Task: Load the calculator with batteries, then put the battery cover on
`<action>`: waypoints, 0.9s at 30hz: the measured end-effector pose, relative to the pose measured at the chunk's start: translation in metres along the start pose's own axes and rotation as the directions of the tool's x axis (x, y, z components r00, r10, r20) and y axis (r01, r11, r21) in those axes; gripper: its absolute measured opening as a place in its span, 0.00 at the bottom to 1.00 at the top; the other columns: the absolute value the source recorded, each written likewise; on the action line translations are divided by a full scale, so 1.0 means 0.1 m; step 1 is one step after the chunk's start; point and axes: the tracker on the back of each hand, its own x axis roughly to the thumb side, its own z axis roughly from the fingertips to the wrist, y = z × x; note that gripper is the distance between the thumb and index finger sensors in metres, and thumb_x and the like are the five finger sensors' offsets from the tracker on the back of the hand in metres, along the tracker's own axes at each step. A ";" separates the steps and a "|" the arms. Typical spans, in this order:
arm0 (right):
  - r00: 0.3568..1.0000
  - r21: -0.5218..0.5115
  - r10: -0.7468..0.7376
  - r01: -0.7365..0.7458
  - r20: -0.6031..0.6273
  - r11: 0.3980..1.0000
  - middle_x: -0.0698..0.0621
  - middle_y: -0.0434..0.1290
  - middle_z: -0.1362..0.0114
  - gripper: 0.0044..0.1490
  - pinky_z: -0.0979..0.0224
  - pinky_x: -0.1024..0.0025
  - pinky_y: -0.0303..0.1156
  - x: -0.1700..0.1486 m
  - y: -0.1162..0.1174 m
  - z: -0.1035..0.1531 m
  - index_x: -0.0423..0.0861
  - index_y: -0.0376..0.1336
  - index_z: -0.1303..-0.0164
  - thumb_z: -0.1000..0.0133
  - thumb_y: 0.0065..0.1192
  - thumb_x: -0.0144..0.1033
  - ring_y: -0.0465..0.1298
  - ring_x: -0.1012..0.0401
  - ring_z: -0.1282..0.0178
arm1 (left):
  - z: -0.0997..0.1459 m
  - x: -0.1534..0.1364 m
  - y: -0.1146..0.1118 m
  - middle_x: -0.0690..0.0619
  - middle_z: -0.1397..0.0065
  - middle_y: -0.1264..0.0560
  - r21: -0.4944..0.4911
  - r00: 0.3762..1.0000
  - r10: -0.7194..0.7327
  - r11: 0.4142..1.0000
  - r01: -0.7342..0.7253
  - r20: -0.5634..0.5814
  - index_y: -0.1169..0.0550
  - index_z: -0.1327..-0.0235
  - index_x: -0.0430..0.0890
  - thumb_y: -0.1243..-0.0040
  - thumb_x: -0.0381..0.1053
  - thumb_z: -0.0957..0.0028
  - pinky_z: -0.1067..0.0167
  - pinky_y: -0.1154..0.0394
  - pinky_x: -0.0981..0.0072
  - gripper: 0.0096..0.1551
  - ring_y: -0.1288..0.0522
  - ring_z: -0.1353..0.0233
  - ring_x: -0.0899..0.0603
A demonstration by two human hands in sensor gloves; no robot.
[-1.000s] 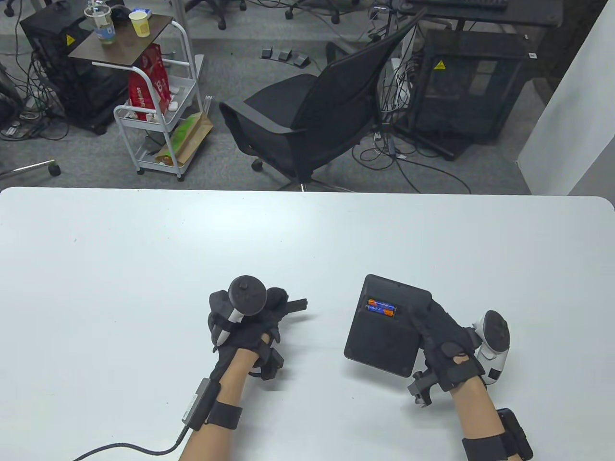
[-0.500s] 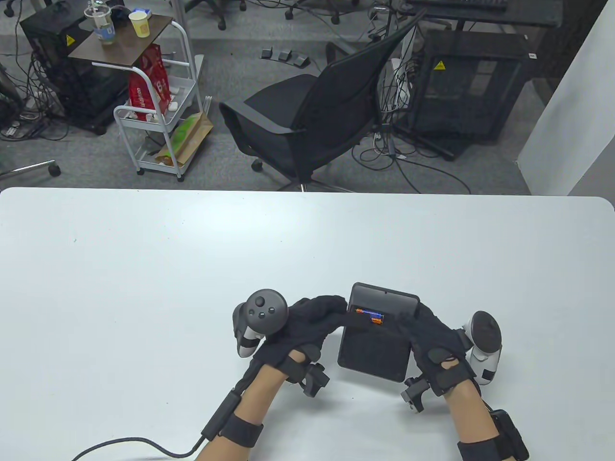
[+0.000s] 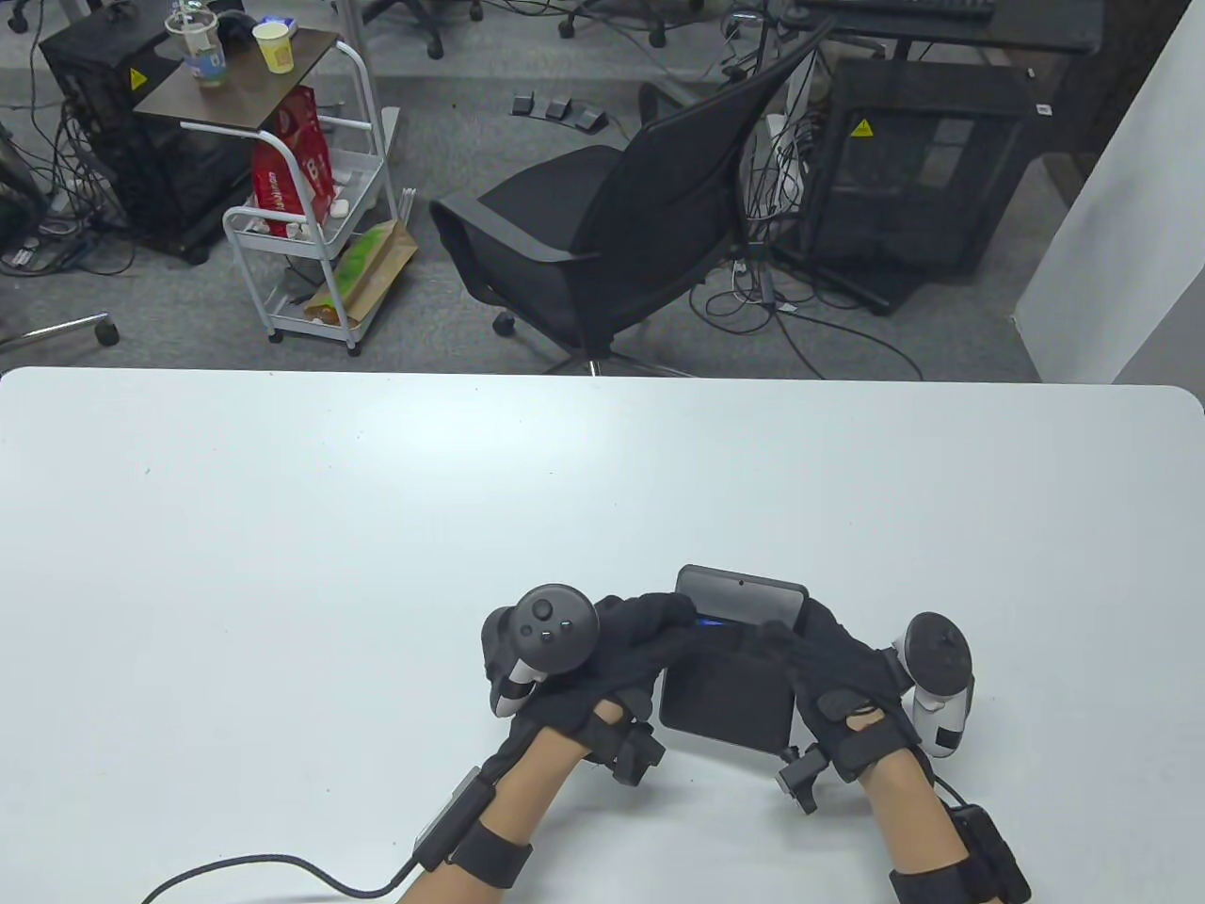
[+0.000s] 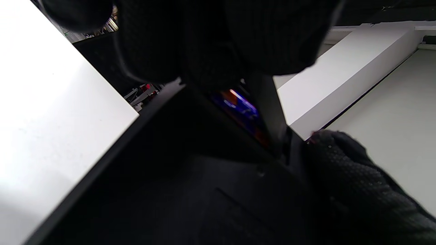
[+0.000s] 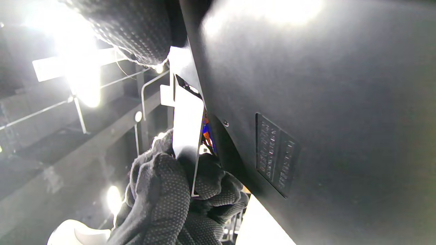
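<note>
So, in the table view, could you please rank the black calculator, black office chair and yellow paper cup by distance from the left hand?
1. Black calculator, touching the left hand, right beside it.
2. Black office chair, beyond the table.
3. Yellow paper cup, far left.

— Where can we pass?
— Over the bare table [image 3: 282, 527] to the far side and to the left of our hands.
— And at the calculator [image 3: 730, 678]?
— Our left hand [image 3: 612, 650] and right hand [image 3: 843, 673] crowd both its sides; the battery cover [image 5: 185, 136] stands over the slot.
</note>
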 end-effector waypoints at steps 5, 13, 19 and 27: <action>1.000 -0.013 0.023 -0.023 -0.002 1.000 0.33 0.73 0.41 0.41 0.48 0.45 0.75 0.02 0.02 0.01 0.31 0.56 0.35 0.45 0.67 0.46 0.78 0.37 0.49 | 0.01 0.02 -0.01 0.52 0.51 0.15 0.031 0.998 -0.055 0.998 0.056 -0.031 0.17 0.48 0.53 0.29 0.56 0.60 0.41 0.28 0.40 0.25 0.17 0.47 0.43; 0.999 -0.018 0.033 -0.033 0.023 0.999 0.33 0.73 0.41 0.41 0.48 0.45 0.75 0.06 0.04 0.03 0.31 0.56 0.35 0.45 0.67 0.46 0.78 0.37 0.49 | 0.11 0.14 0.00 0.55 0.54 0.12 0.196 0.965 -0.236 0.947 0.255 -0.117 0.20 0.47 0.47 0.24 0.63 0.65 0.44 0.25 0.44 0.36 0.14 0.51 0.45; 1.000 0.001 -0.016 0.016 0.017 1.000 0.34 0.72 0.40 0.41 0.47 0.45 0.74 0.05 0.06 0.02 0.32 0.55 0.34 0.45 0.67 0.46 0.78 0.37 0.48 | 0.13 0.17 -0.05 0.56 0.49 0.15 0.218 0.962 -0.252 0.938 0.271 -0.109 0.24 0.42 0.48 0.27 0.64 0.63 0.42 0.26 0.43 0.38 0.18 0.45 0.44; 1.000 -0.023 0.014 -0.013 0.022 1.000 0.34 0.72 0.40 0.41 0.47 0.44 0.74 0.07 0.09 0.03 0.33 0.55 0.34 0.45 0.67 0.46 0.77 0.37 0.48 | 0.17 0.23 -0.11 0.54 0.46 0.16 0.239 0.938 -0.310 0.909 0.340 -0.158 0.24 0.41 0.47 0.27 0.64 0.62 0.41 0.27 0.42 0.39 0.19 0.43 0.42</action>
